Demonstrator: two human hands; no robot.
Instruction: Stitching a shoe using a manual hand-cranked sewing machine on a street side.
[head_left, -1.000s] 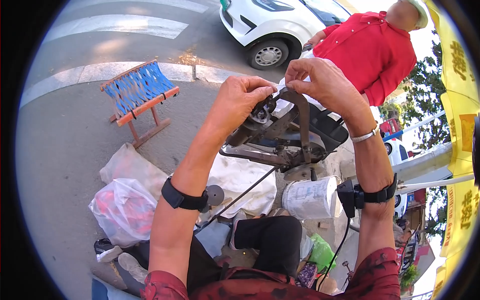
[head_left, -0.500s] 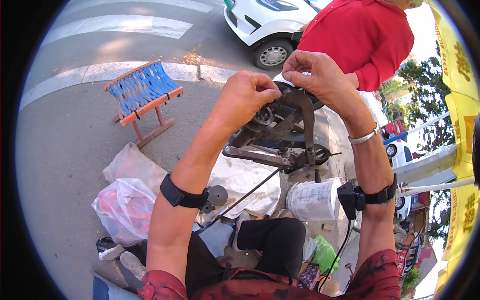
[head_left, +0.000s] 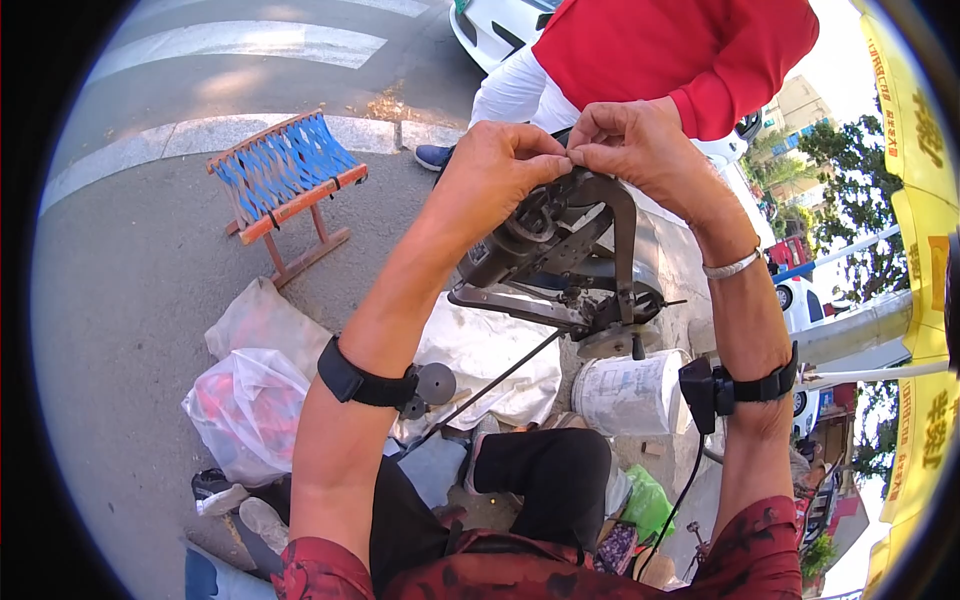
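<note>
My left hand [head_left: 502, 178] and my right hand [head_left: 640, 150] meet fingertip to fingertip, each closed in a pinch. Whatever lies between the fingers is too small to make out. Just below them stands a dark metal hand-cranked sewing machine [head_left: 560, 262], its curved arm rising toward my right hand. The machine's wheel and crank [head_left: 622, 338] are at its lower right. Part of its top is hidden behind my hands. Black straps circle both forearms, and a silver bracelet [head_left: 735, 265] is on my right wrist.
A folding stool [head_left: 290, 180] with blue webbing stands at left. Plastic bags [head_left: 250, 410] lie below it. A white bucket [head_left: 630, 395] stands beside the machine, near a green bag [head_left: 650, 500]. A person in red [head_left: 690, 60] stands beyond my hands, before a white car [head_left: 490, 30].
My hands have come together; the left moved right and the right stayed nearly in place. The person in red has shifted left, white trousers and a blue shoe now showing.
</note>
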